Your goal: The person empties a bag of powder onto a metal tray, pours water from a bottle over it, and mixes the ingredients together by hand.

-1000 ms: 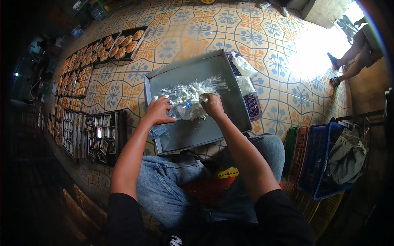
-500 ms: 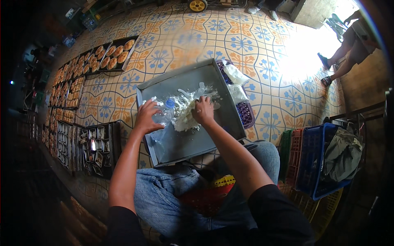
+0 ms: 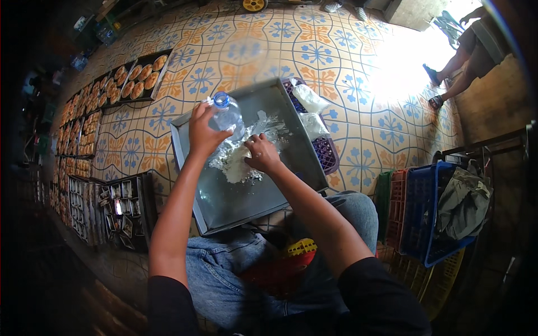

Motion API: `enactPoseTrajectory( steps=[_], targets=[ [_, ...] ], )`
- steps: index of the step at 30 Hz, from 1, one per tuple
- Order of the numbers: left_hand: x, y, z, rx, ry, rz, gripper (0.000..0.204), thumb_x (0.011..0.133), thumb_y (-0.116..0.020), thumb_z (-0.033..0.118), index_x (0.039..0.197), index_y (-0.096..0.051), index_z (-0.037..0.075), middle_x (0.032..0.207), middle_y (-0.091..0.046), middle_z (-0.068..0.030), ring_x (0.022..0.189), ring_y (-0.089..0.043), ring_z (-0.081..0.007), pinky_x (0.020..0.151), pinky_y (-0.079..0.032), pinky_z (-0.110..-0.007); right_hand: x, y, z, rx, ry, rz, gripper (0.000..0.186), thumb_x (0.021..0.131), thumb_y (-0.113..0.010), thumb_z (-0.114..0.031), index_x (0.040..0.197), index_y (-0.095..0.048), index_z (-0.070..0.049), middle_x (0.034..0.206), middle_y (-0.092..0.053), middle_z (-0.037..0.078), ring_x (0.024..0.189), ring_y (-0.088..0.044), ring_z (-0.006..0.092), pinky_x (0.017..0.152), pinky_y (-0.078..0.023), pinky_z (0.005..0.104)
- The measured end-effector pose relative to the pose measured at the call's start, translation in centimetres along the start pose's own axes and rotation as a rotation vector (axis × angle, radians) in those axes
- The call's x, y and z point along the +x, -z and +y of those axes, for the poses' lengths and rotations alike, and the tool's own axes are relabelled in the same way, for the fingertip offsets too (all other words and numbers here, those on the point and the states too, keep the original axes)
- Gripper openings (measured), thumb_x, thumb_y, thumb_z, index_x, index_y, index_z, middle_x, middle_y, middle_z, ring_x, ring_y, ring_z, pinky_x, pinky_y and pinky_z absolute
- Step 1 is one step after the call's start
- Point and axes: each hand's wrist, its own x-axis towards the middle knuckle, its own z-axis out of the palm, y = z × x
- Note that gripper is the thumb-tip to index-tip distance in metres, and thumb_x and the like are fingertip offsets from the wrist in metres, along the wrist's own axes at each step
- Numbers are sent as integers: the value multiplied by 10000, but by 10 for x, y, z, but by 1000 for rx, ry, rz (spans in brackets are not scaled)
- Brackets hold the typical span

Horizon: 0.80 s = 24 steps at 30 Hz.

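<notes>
My left hand point(image 3: 203, 127) is closed round a clear plastic bottle point(image 3: 228, 116) with a blue neck, held upright over the left part of a square grey metal tray point(image 3: 224, 210). A loose heap of white powder point(image 3: 232, 168) lies spread across the tray's middle. My right hand point(image 3: 263, 155) rests in the powder, right of and below the bottle, its fingers bent but apart, with nothing visible gripped. Just beyond the tray's right side, white bags point(image 3: 308, 101) lie on a purple plastic crate point(image 3: 326, 155).
Trays of baked goods point(image 3: 140, 78) and stacked moulds point(image 3: 120, 207) line the patterned floor point(image 3: 316, 53) at left. Stacked crates point(image 3: 426, 213) with a grey-green cloth stand at my right. A person's legs point(image 3: 457, 78) are at upper right. A yellow wheel point(image 3: 254, 4) is at the top.
My left hand has raised the bottle from lying low in the tray to upright, moving away from me. My right hand has moved slightly left in the powder. The whole view has shifted.
</notes>
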Motion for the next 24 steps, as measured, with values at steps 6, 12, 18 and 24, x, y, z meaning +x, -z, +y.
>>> enactPoseTrajectory(
  steps=[6,12,18,24],
  targets=[
    [20,-49,62,-167,3,-14,614,560,-880,297,1113,-722,81,1251,-596,-115,1220,-538,-314,1047,-436,-420,-1,-27,-5,-51,-21,-114,350,744,-753,-260,1057,-703,-110,1200,-619,120,1181,-566,318,942,-528,465],
    [41,-130,221,-340,-306,-105,649,468,-914,402,1027,-749,115,1188,-602,-109,1238,-523,-320,1008,-446,-460,-6,-94,109,-70,102,323,155,788,-643,-181,913,-689,-101,991,-664,116,1000,-639,315,845,-558,453],
    [-11,-170,187,-238,-209,-280,700,477,-913,405,1082,-725,106,1299,-559,-127,1352,-446,-330,1049,-384,-514,-10,-30,7,103,98,107,195,769,-690,-168,947,-690,-91,978,-682,79,998,-631,303,842,-575,459],
    [-25,-178,189,-126,-152,-327,716,492,-913,460,1099,-695,147,1289,-555,-115,1372,-423,-326,1074,-346,-537,-15,-9,20,41,31,228,278,754,-750,-234,991,-700,-96,1038,-675,77,1065,-601,306,859,-539,456]
  ],
)
